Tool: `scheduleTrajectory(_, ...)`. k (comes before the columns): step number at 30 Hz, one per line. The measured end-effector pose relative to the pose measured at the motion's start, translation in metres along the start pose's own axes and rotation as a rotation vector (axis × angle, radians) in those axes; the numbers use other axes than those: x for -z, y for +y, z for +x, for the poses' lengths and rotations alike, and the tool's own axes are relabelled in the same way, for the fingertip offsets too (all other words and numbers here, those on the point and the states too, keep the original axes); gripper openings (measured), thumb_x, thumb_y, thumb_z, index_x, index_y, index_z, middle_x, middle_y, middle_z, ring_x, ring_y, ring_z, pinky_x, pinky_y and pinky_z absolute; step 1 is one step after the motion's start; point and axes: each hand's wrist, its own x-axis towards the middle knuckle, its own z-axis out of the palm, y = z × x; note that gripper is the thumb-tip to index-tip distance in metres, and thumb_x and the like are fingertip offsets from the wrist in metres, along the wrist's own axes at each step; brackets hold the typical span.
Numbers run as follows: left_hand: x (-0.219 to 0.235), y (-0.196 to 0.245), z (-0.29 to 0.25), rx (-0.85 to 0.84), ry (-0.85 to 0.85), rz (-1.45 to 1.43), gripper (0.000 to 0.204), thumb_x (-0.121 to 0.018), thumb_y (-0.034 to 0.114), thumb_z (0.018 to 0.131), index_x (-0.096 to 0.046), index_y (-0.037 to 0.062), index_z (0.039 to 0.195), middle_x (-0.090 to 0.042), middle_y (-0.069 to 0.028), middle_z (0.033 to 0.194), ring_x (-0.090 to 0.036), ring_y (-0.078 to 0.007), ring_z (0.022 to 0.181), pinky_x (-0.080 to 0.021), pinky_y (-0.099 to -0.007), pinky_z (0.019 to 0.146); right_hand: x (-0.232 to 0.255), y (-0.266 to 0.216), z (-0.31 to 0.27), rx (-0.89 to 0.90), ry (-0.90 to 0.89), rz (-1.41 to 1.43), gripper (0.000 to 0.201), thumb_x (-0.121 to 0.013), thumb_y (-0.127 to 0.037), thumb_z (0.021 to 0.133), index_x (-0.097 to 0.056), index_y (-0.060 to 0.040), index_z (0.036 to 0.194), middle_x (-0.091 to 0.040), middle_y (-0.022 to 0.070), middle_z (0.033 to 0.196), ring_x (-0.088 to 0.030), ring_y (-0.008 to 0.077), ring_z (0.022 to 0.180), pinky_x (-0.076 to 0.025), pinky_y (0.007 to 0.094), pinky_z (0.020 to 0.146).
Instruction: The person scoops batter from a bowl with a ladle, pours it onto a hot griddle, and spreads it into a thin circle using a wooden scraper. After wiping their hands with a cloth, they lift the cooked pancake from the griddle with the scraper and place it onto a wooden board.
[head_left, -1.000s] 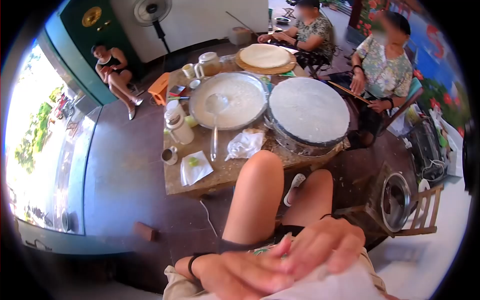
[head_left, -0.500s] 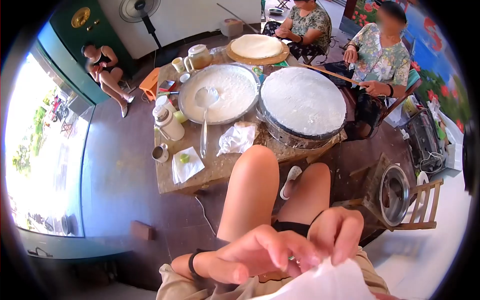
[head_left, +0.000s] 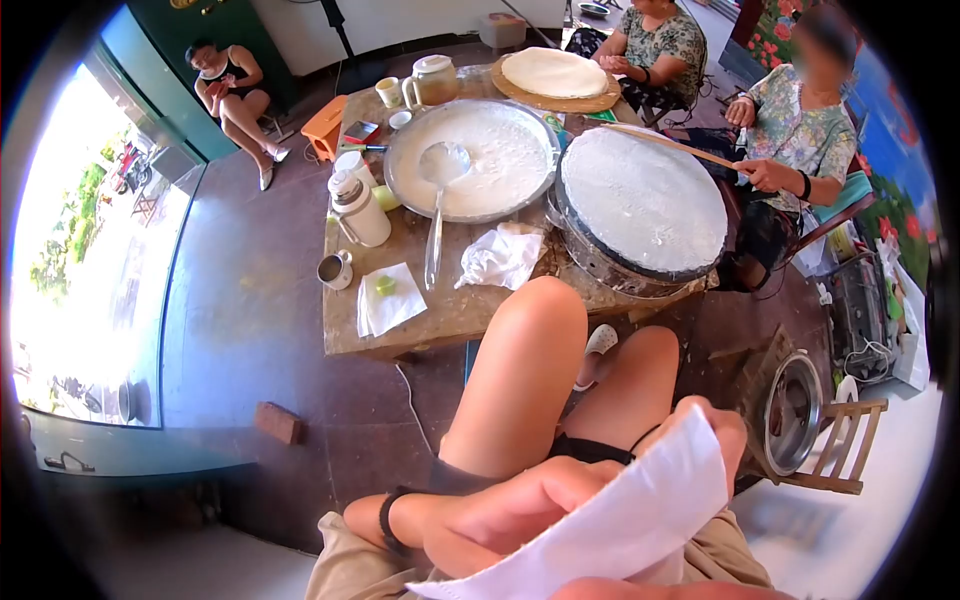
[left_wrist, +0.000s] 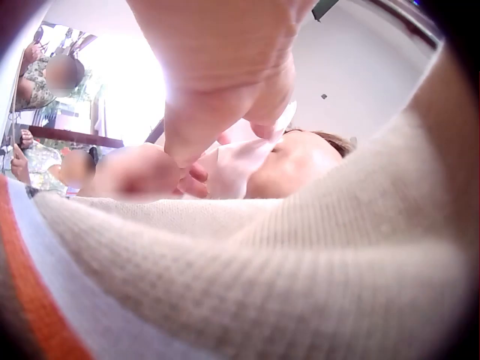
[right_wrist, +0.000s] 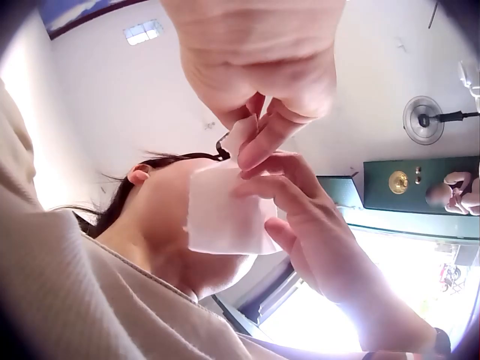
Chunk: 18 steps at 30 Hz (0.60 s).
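Note:
A white tissue (head_left: 640, 500) is raised over the lap in the head view, hiding many of the fingertips. My left hand (head_left: 500, 515) holds it from the left, fingers bent behind its edge. On the right, my right hand (head_left: 715, 435) is partly covered by the tissue's upper corner. From the right wrist, my right hand (right_wrist: 259, 67) pinches a twisted part of the tissue (right_wrist: 225, 206), while my left hand (right_wrist: 319, 225) grips it just below, the two hands close together. The left wrist view shows my left hand (left_wrist: 225, 75) above the tissue (left_wrist: 236, 165).
Beyond the knees, a wooden table (head_left: 440, 320) carries a batter basin (head_left: 500, 180) with a ladle, a round griddle (head_left: 645, 200), a thermos (head_left: 360, 215) and a crumpled cloth (head_left: 500, 258). A metal basin (head_left: 790, 410) stands at right. Several people sit around.
The tissue has risen from low between the hands and now spreads in front of them. The head view has shifted, and the seated person's stick at the right lies over the griddle's far edge.

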Motion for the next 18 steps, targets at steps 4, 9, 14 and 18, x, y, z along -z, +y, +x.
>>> scheduleTrajectory(4, 0.002, -0.004, -0.006, 0.002, -0.022, 0.032, 0.069, -0.062, 0.042, 0.085, -0.029, 0.0062, 0.133, -0.034, -0.0133, 0.134, -0.034, -0.0258, 0.125, -0.024, -0.0435, 0.103, 0.026, -0.001, -0.014, -0.020, -0.241, 0.155, 0.014, -0.064, 0.010, 0.076, -0.062, 0.0019, 0.087, -0.057, 0.0204, 0.090, -0.058, 0.0242, 0.067, -0.048, 0.0316, 0.060)
scheduleTrajectory(9, 0.003, -0.003, -0.024, 0.133, 0.019, 0.140, 0.075, -0.064, 0.044, 0.084, -0.027, 0.0040, 0.135, -0.032, -0.0127, 0.137, -0.032, -0.0251, 0.127, -0.023, -0.0424, 0.104, 0.013, -0.008, -0.006, 0.050, -0.190, 0.094, 0.028, -0.058, 0.011, 0.076, -0.059, 0.0020, 0.102, -0.056, 0.0224, 0.100, -0.059, 0.0310, 0.075, -0.051, 0.0393, 0.067)
scheduleTrajectory(14, 0.006, -0.007, -0.032, 0.216, 0.020, 0.197, 0.079, -0.065, 0.044, 0.083, -0.026, 0.0023, 0.137, -0.031, -0.0122, 0.139, -0.031, -0.0246, 0.129, -0.023, -0.0415, 0.105, 0.020, -0.009, -0.008, 0.017, -0.162, 0.062, 0.026, -0.056, 0.008, 0.076, -0.058, 0.0054, 0.102, -0.054, 0.0240, 0.103, -0.059, 0.0340, 0.080, -0.051, 0.0412, 0.075)
scheduleTrajectory(18, 0.010, -0.011, -0.037, 0.276, 0.021, 0.233, 0.081, -0.066, 0.045, 0.082, -0.025, 0.0009, 0.138, -0.030, -0.0119, 0.140, -0.030, -0.0242, 0.130, -0.023, -0.0407, 0.106, 0.014, -0.011, -0.020, -0.021, -0.035, 0.039, 0.026, -0.054, 0.008, 0.076, -0.057, 0.0067, 0.102, -0.054, 0.0251, 0.102, -0.059, 0.0325, 0.079, -0.050, 0.0378, 0.072)
